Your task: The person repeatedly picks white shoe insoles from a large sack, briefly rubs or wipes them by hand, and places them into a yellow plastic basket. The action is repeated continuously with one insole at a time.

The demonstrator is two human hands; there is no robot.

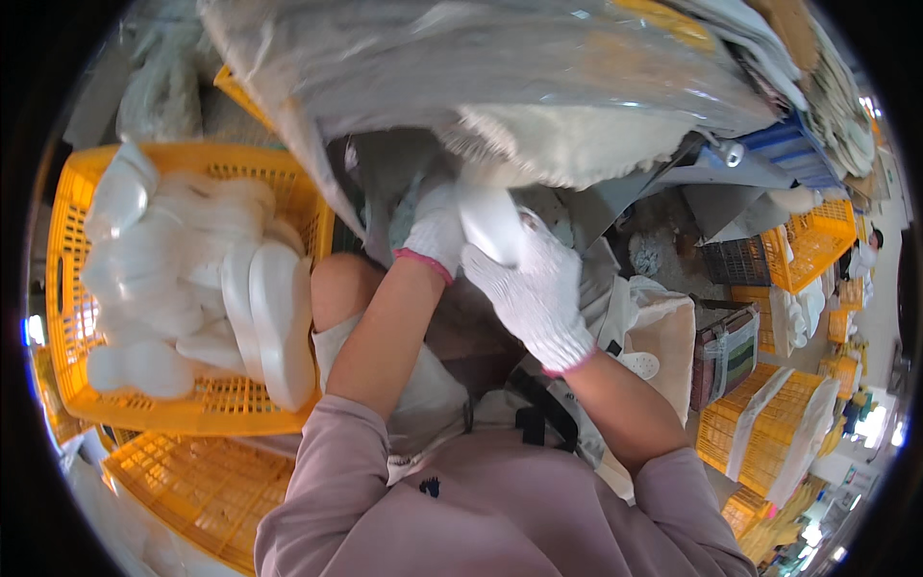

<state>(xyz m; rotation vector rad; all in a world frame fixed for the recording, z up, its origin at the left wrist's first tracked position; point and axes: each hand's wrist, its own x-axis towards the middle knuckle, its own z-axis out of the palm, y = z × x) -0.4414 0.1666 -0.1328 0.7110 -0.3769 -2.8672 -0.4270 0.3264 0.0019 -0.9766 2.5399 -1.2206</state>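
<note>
Both my hands wear white knit gloves with pink cuffs. In front of me, they hold a smooth white moulded shoe [488, 223] between them. My right hand [534, 288] is closed around its right and near side. On its left side is my left hand [433, 226], with its fingers partly hidden and smeared by motion. The shoe's far end meets the frayed edge of a cream cloth buffing wheel [548, 144], where blur hides the exact contact. The wheel sits beneath a hood wrapped in cloudy plastic [500, 58].
At my left stands a yellow crate [183, 423] piled with white moulded shoes [279, 327]. Another yellow crate [202, 490] is below it. An open carton [673, 332] is at my right, with a perforated white piece [639, 363] beside it. More yellow crates [760, 433] stand farther right.
</note>
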